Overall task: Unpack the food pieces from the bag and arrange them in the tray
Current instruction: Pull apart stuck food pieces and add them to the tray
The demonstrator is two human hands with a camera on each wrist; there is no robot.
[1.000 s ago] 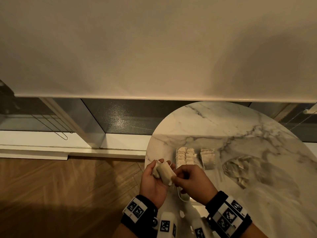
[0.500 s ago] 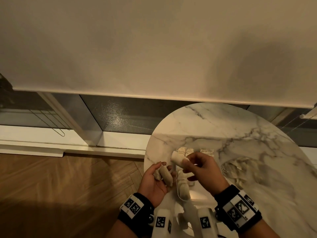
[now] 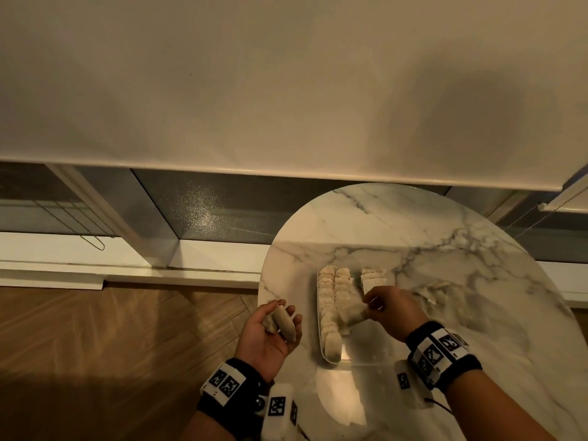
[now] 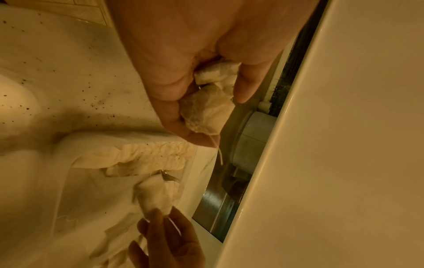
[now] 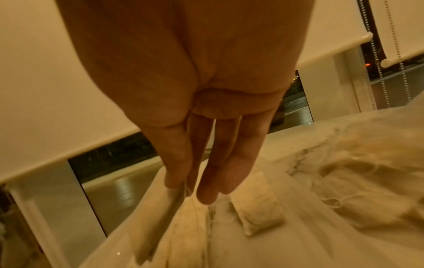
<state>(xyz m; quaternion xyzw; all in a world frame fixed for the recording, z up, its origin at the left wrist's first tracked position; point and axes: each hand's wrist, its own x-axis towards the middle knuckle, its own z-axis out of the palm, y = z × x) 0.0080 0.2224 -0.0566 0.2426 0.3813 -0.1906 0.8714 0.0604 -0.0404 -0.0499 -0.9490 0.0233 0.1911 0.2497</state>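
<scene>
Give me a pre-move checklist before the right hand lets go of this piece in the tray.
1. Right hand grip on the piece: ok, fingertips pinch it.
2. Piece over the tray: ok, at the near end of the second row.
3. Free room in the tray: ok, near right part is bare.
4. Left hand holds the spare pieces: ok, two lie in curled fingers.
5. Piece touching the tray floor: cannot tell.
6. Bag clear of the tray: ok, lies to its right on the table.
</scene>
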